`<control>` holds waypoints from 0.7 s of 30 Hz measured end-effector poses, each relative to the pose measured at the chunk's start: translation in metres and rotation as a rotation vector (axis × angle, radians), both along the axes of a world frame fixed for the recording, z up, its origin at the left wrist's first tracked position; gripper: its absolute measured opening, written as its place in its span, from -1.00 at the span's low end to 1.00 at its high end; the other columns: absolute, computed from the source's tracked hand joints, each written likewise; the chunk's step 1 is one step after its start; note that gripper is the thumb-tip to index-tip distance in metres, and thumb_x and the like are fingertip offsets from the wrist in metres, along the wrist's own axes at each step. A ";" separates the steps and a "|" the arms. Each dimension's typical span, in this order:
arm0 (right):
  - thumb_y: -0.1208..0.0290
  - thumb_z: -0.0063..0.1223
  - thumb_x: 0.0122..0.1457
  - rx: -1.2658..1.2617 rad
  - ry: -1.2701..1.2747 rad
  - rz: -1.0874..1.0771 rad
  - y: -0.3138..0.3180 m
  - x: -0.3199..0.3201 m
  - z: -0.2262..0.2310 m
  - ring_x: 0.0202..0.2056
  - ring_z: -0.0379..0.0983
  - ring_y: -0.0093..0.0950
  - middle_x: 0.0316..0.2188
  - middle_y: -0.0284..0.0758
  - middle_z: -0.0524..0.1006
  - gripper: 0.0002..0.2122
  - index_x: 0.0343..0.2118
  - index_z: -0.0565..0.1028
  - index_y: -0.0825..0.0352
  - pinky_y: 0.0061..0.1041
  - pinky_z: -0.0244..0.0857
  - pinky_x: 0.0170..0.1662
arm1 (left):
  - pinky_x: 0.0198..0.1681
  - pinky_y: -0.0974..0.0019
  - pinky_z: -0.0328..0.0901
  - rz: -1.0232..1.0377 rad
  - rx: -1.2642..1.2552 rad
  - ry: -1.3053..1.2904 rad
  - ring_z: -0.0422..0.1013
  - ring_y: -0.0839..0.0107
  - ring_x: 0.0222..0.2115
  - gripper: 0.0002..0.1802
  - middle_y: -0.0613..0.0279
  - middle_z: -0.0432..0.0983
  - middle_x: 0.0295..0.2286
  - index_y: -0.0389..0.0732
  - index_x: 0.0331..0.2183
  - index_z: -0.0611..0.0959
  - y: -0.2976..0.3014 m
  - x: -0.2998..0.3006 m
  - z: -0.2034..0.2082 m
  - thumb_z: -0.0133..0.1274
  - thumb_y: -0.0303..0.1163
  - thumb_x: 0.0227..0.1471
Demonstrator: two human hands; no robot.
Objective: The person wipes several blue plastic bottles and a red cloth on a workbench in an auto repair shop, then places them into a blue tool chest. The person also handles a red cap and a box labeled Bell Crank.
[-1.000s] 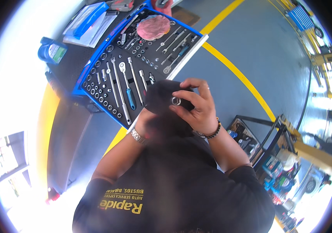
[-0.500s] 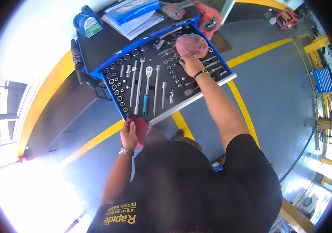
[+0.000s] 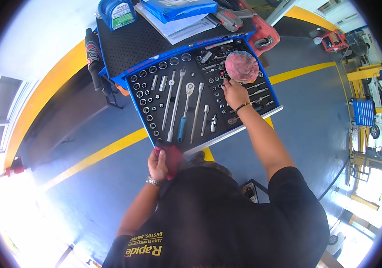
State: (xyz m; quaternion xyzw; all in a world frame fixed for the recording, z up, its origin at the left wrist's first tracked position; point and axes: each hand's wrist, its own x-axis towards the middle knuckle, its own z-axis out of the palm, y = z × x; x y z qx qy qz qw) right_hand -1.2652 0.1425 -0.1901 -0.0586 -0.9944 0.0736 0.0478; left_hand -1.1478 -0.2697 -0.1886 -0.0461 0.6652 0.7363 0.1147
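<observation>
A tool cabinet (image 3: 124, 49) with a dark perforated top is seen at the upper left, and its blue-sided drawer (image 3: 240, 128) is pulled open. The drawer is lined with dark foam, in which sockets and long tools are set in rows. For reaching in here, the forearm is best held above the drawer's edge, so that no tool is brushed by it.

The right hand (image 3: 235, 94) is lowered over the smaller tools, just beside a pink cloth bundle (image 3: 242, 67). Its fingertips are pointed down at the foam; whether anything is pinched in that grip cannot be told. Small pieces are probably best handled with thumb and fingertip alone, straight up or down, with the bundle left clear. The left hand (image 3: 158, 166) is held by the drawer's near left corner, its grip closed on a red cloth (image 3: 171, 161), with the thumb laid over it. The cloth is better kept gathered, so that nothing is caught by a loose fold.

The red cloth is limp, deep in colour and creased. A ratchet (image 3: 182, 129) is marked out by its blue handle among plain metal bars. Smallest of all, the small sockets (image 3: 221, 106) are seated near the right hand: short, round, silvery, with dark open centres.
</observation>
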 end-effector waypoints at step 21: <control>0.21 0.23 0.21 -0.004 0.060 -0.216 0.006 0.030 0.053 0.19 0.39 -0.11 0.15 -0.18 0.48 -0.73 -0.10 0.63 0.22 -0.06 0.31 0.20 | -0.29 0.17 0.42 -0.103 -0.132 0.343 0.59 0.10 -0.38 -0.61 0.00 0.64 -0.38 -0.35 -0.09 0.60 0.004 0.001 -0.017 -0.22 -0.28 0.37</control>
